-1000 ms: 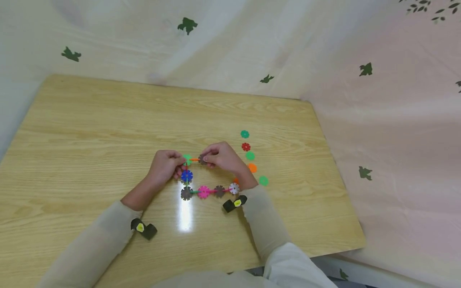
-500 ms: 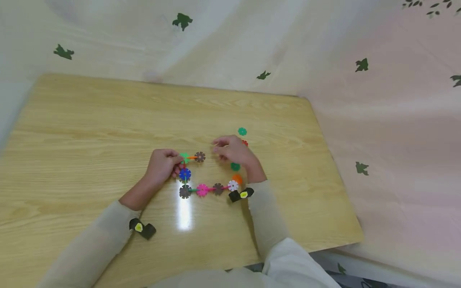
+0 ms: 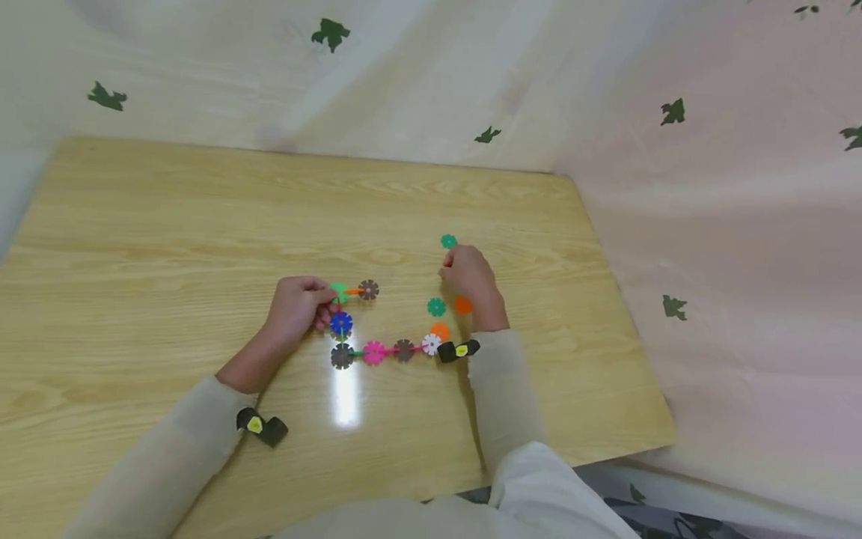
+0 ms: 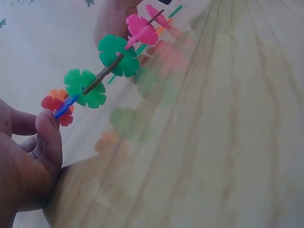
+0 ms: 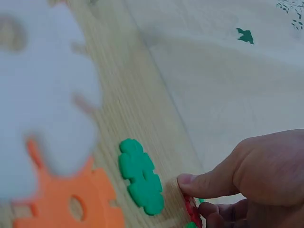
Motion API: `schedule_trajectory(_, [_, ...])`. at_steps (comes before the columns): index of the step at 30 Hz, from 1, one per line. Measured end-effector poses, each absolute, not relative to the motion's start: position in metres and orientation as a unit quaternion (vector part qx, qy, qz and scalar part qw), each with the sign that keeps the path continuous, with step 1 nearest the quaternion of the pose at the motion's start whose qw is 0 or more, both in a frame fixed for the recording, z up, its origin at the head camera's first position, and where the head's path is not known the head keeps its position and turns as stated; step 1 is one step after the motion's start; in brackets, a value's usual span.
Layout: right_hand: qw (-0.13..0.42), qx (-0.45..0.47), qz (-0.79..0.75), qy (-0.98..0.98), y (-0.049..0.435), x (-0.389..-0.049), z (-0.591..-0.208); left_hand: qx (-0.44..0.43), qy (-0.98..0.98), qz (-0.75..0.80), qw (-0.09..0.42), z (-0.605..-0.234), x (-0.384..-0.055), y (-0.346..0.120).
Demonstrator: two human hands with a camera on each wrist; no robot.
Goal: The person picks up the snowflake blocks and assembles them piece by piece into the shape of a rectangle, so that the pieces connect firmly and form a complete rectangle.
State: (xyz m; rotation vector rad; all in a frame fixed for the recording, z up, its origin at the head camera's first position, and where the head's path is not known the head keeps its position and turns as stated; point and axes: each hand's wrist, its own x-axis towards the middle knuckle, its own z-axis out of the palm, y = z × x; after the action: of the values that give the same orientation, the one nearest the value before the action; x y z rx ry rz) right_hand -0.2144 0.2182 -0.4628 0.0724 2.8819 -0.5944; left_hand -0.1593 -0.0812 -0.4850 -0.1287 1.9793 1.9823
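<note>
My left hand (image 3: 295, 308) pinches the green corner piece (image 3: 340, 292) of a chain of notched plastic flower discs. From that corner, an orange disc seen edge-on leads to a brown disc (image 3: 368, 290). A blue disc (image 3: 341, 323), a dark disc (image 3: 342, 356), a pink disc (image 3: 374, 352) and a white disc (image 3: 432, 344) follow round the other sides, joined by edge-on discs. The left wrist view shows fingertips at a red disc (image 4: 50, 102) and a blue one (image 4: 66, 107). My right hand (image 3: 470, 278) pinches a loose red disc (image 5: 191, 209) at the table.
Loose discs lie on the wooden table (image 3: 202, 224): a teal one (image 3: 448, 241) beyond the right hand, another teal one (image 3: 436, 307) nearer, and an orange one (image 3: 462, 305) by the wrist. A patterned curtain (image 3: 404, 82) hangs behind the table.
My right hand has let go of the brown disc on the chain and moved right to the red disc. My left hand keeps its hold on the green corner.
</note>
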Motion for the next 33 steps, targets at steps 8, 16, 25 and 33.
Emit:
schedule_trajectory(8, [0.078, 0.037, -0.231, 0.969, 0.231, -0.210, -0.467, -0.044, 0.694, 0.700, 0.163, -0.488, -0.158, -0.079])
schedule_trajectory(16, [0.097, -0.027, -0.244, 0.965, 0.208, -0.210, -0.465, -0.060, 0.691, 0.703, 0.158, -0.491, -0.156, -0.079])
schedule_trajectory(25, [0.133, -0.169, -0.369, 0.904, 0.183, -0.196, -0.449, -0.063, 0.691, 0.702, 0.160, -0.493, -0.159, -0.070])
schedule_trajectory(33, [0.148, -0.169, -0.333, 0.916, 0.181, -0.191, -0.454, -0.050, 0.681, 0.712, 0.163, -0.500, -0.164, -0.060])
